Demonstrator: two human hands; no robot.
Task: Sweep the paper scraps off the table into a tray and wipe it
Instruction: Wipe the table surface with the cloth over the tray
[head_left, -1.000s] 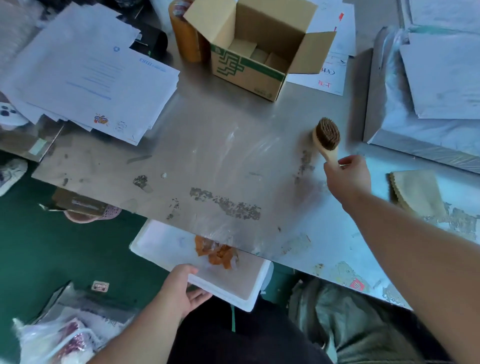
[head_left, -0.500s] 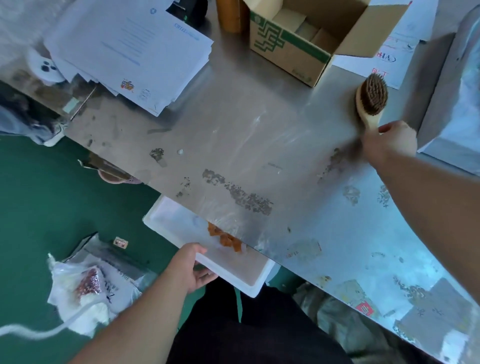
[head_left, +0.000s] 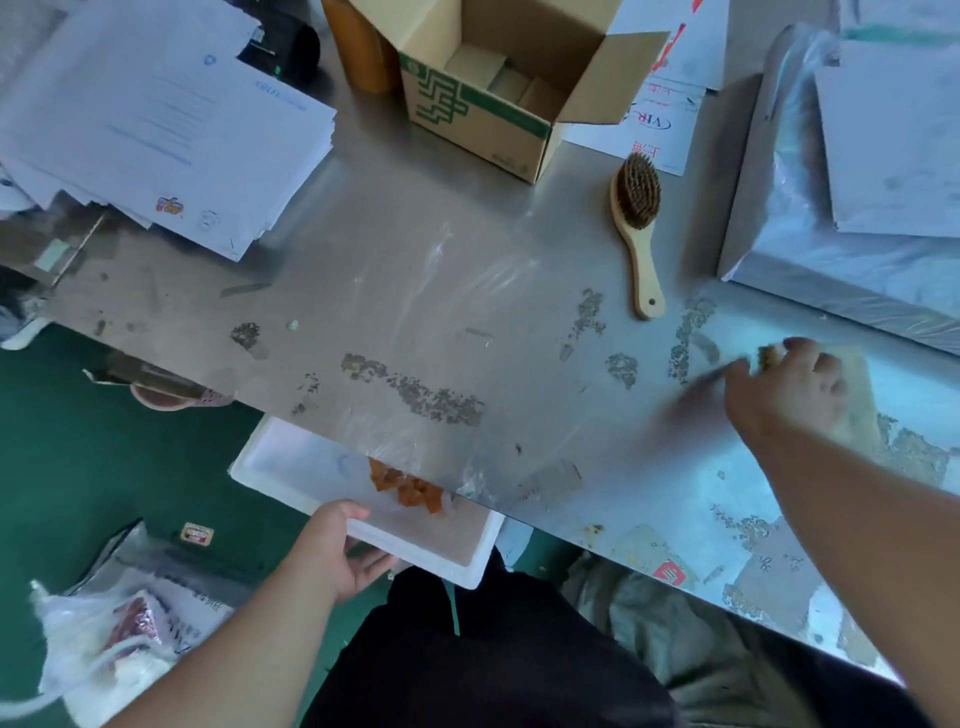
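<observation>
Table (head_left: 405, 270): bare steel sheet across the middle of the frame, blotched with old grey residue; its near edge overhangs the tray, presumably so scraps drop straight in
Floor (head_left: 104, 441): green, lower left; a plastic bag and loose litter lie on it
Paper stack (head_left: 156, 119): upper left, pushed back off the working patch
Cardboard box (head_left: 498, 88): top centre, flaps open, likewise kept clear of the sweep
Tray (head_left: 291, 462): white, lower centre, half tucked under the table edge; left hand (head_left: 337, 551) clasps its near rim to keep it level
Paper scraps (head_left: 410, 488): orange, already gathered inside the tray just below the edge; none plain on the tabletop
Brush (head_left: 636, 218): upper right, lying bristles-up, free of either hand; sweeping looks finished
Cloth (head_left: 852, 395): tan, right of centre, blurred; right hand (head_left: 784, 389) curls onto it, though whether the fingers have closed I cannot tell; wiping seems next
</observation>
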